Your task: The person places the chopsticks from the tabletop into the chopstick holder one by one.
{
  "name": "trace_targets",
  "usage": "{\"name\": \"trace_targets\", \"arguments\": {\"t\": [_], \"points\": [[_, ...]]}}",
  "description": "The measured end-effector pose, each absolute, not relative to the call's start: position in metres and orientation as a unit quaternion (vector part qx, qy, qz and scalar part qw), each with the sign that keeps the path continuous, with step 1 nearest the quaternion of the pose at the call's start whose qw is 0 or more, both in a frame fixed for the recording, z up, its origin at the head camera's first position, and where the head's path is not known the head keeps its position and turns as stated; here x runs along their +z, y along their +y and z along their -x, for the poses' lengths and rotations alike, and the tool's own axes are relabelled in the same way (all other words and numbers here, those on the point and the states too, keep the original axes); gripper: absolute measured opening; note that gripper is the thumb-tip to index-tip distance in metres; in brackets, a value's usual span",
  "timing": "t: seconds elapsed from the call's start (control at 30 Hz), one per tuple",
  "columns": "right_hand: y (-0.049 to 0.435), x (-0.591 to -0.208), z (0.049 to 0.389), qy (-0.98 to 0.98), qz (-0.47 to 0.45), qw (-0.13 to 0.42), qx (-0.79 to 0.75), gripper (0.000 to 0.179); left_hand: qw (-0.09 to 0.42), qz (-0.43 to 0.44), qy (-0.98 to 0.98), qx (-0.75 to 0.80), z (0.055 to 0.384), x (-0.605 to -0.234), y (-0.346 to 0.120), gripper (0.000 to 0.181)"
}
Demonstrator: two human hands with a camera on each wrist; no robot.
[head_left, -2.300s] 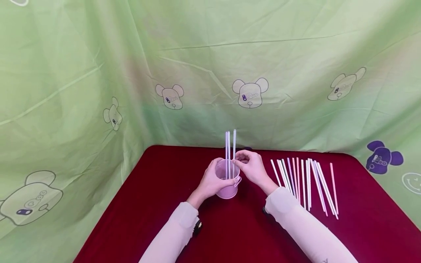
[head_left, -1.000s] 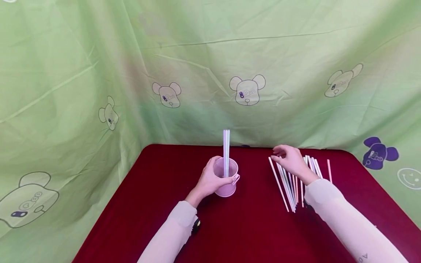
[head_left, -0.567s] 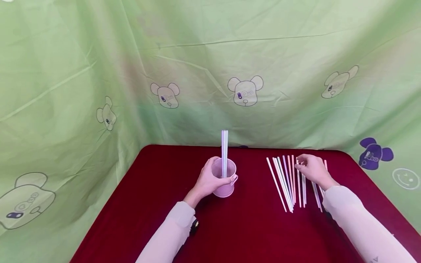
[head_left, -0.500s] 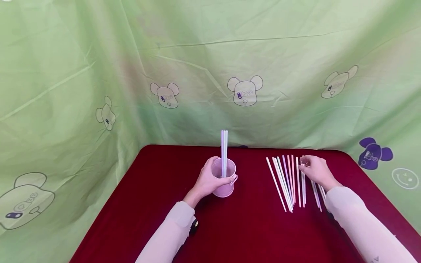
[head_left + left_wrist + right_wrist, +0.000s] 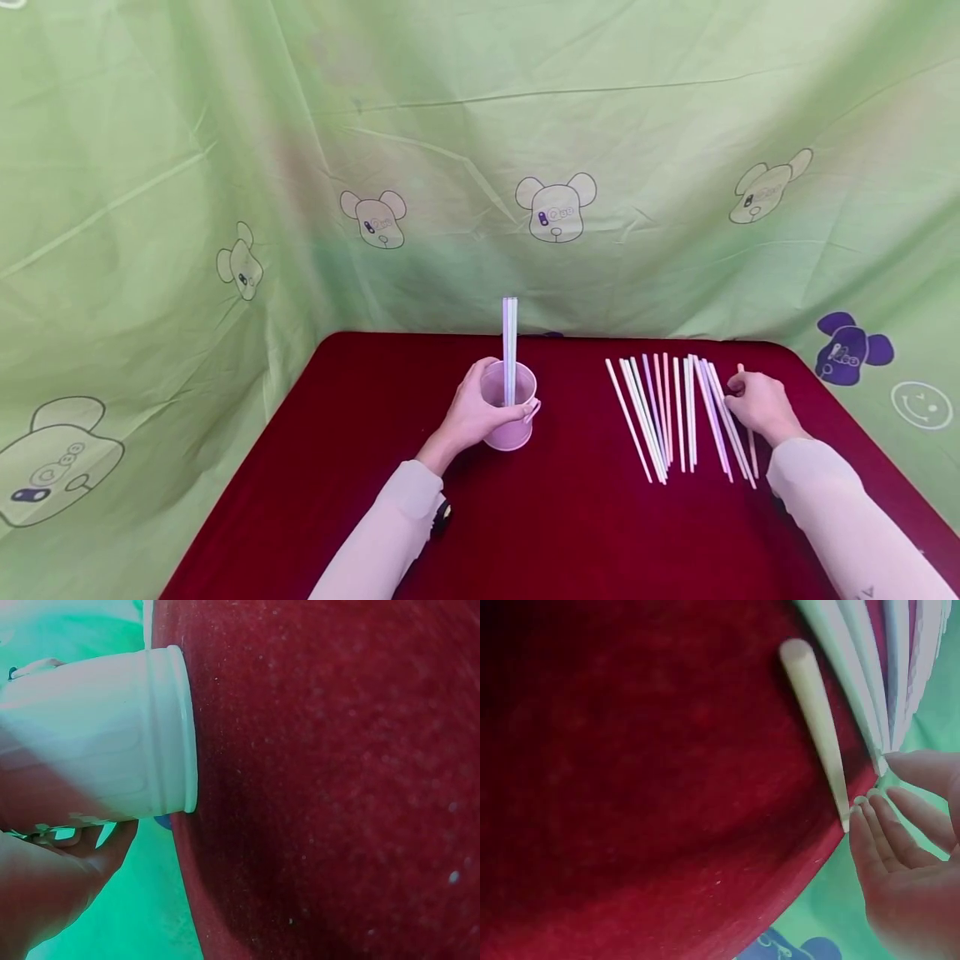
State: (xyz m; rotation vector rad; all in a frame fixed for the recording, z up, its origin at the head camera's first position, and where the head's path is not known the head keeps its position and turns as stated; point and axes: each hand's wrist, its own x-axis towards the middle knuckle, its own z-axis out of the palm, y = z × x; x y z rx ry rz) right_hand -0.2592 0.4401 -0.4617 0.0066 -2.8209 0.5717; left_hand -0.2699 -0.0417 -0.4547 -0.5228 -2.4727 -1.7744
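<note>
My left hand (image 5: 472, 408) grips a small pink bucket (image 5: 512, 433) by its side, with the thumb across the front near the little handle. A few pale lilac and whitish sticks (image 5: 510, 342) stand upright together inside it. In the left wrist view the bucket (image 5: 90, 742) lies across the left side, the fingers below it. My right hand (image 5: 765, 406) is over the right end of a row of thin pastel sticks (image 5: 678, 417). In the right wrist view its fingers are spread apart at the stick ends, beside a lone peach stick (image 5: 817, 720); nothing is pinched between them.
A dark red cloth (image 5: 570, 525) covers the table. Right behind the table's back edge hangs a green curtain (image 5: 450, 275) printed with bear heads, and it continues along the left side.
The right hand has left the bucket and moved right across the row to its far end. The sticks in the bucket now stand bunched together. The left hand keeps its hold on the bucket.
</note>
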Motion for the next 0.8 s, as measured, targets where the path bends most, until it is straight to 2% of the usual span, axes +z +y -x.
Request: {"name": "trace_targets", "arguments": {"t": [0.4,0.8], "points": [[0.452,-0.460,0.250,-0.969,0.042,0.142,0.200,0.030,0.023,0.164,-0.798,-0.579,0.269,-0.454,-0.042,0.085],[0.458,-0.446,0.243,-0.963,0.116,0.117,0.212,0.029,0.030,0.162,-0.803,-0.573,0.271,-0.452,-0.040,0.086]]}}
